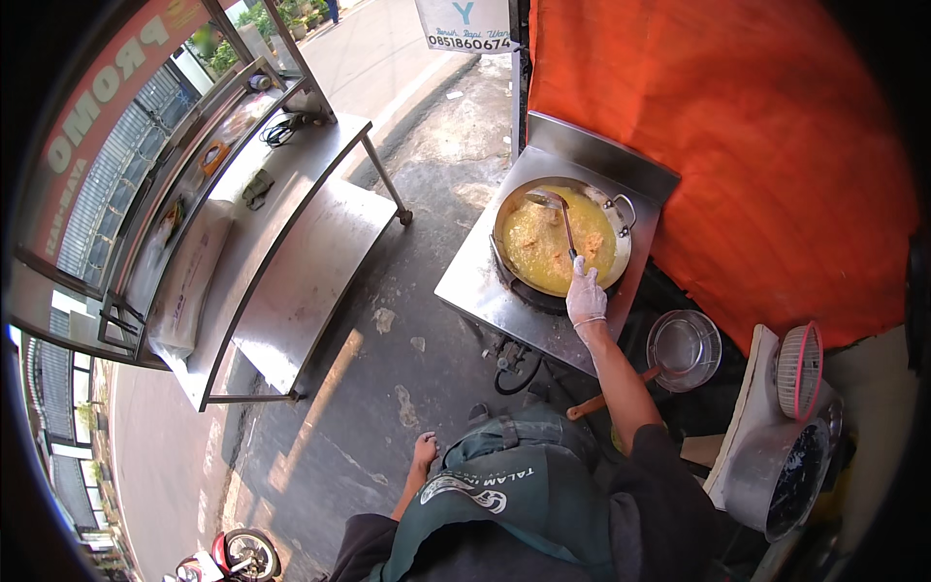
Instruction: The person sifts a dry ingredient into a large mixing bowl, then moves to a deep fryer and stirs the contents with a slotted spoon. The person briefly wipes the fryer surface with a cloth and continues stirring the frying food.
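Observation:
My right hand point(586, 297), in a thin translucent glove, grips the dark handle of a metal skimmer or ladle point(566, 218). Its head lies in the bubbling yellow oil near the far side of a large wok point(621, 251). Pieces of battered food point(593, 246) fry in the oil, one of them close to the skimmer's head. The wok sits on a burner in a stainless steel stove point(476, 269). My left hand point(425, 447) hangs bare at my left side, over the floor, its fingers partly curled; nothing shows in it.
Right of the stove are a round wire strainer point(684, 351), a pink-rimmed basket point(798, 372) and a large metal pot point(771, 473). An orange tarp point(713, 131) hangs behind. At left stands a steel cart point(305, 247) holding plastic bags. A gas hose point(518, 385) loops below the stove's front.

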Available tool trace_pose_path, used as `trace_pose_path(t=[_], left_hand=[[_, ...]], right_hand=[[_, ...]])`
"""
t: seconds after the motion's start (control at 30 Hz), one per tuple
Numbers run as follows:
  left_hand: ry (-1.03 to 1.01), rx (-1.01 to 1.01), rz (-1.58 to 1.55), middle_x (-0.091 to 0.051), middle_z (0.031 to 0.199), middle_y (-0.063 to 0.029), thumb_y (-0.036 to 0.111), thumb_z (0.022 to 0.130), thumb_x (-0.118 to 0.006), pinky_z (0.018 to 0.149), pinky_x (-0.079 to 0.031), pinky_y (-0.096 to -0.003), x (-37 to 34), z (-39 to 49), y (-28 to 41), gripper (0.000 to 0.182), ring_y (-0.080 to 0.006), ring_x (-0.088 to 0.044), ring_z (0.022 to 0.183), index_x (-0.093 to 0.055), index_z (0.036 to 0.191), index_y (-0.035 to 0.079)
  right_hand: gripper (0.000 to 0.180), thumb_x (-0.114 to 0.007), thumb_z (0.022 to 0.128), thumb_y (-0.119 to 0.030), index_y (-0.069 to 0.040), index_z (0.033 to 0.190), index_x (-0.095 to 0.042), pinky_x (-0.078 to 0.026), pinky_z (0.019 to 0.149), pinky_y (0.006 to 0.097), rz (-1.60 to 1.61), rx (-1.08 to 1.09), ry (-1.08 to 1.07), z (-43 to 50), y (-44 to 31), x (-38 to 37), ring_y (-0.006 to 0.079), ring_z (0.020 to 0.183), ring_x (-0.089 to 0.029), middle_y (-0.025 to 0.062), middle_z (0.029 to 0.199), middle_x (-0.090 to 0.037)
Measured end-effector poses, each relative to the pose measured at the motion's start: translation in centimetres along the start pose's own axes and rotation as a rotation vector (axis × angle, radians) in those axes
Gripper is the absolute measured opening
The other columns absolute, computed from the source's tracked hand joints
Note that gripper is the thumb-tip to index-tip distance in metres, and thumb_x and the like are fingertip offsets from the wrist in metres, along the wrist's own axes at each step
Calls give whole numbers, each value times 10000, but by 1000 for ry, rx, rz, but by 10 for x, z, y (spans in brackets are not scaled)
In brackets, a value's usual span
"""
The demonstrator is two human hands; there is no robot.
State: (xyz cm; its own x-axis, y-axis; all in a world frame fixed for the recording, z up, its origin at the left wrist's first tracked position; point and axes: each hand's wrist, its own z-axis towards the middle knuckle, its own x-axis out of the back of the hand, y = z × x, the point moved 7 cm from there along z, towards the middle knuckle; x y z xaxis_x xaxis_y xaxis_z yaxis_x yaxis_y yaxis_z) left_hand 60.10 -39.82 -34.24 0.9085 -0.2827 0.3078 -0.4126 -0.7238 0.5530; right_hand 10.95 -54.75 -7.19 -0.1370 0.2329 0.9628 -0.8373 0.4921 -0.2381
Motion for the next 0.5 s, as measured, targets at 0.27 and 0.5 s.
trace_pose_path(t=[0.27, 0.5], left_hand=[[-19, 11, -30, -558, 838, -63, 126, 842, -470, 489, -432, -270, -1, 1, -10, 308, -142, -532, 636, -514, 1139, 54], [-44, 15, -35, -552, 720, -63, 102, 840, -475, 429, -391, -255, -6, -8, -18, 299, -145, -506, 529, -510, 1130, 39]], right_hand=[[415, -400, 844, -112, -57, 1251, -335, -463, 734, 504, 190, -198, -28, 41, 42, -7, 430, 857, -574, 263, 1027, -503], [384, -397, 839, -123, -46, 1215, -371, -452, 758, 507, 219, -321, -94, 44, 65, -8, 435, 894, -566, 273, 993, -534]])
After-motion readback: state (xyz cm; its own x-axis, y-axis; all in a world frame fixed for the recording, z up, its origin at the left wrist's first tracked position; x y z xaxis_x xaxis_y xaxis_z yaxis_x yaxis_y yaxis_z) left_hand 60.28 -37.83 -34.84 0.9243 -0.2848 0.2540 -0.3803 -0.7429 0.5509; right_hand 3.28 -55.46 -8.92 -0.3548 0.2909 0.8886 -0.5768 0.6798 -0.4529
